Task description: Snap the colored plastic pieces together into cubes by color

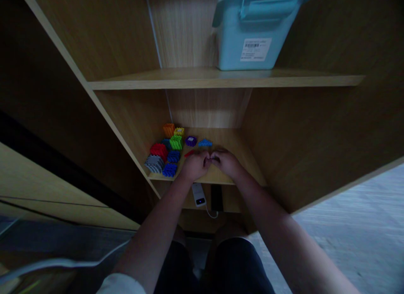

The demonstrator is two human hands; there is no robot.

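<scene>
My left hand (196,165) and my right hand (226,161) meet above the wooden shelf (249,169), fingertips almost touching. The fingers of both are closed in a pinch; whatever lies between them is too small and dark to make out. A flat red piece (189,153) shows just behind my left hand. Beyond the hands lie a light blue triangular piece (205,142) and a purple stack (191,141). To the left stand stacks of plastic pieces: green (176,142), yellow (179,132), orange (168,129), red (159,151), grey (154,163) and blue (170,170).
A lidded teal storage box (232,41) sits on the upper shelf (189,80). Below my hands, a white power bank (198,194) is cabled to a dark phone-like slab (216,197). Wooden side panels (303,129) enclose the compartment left and right.
</scene>
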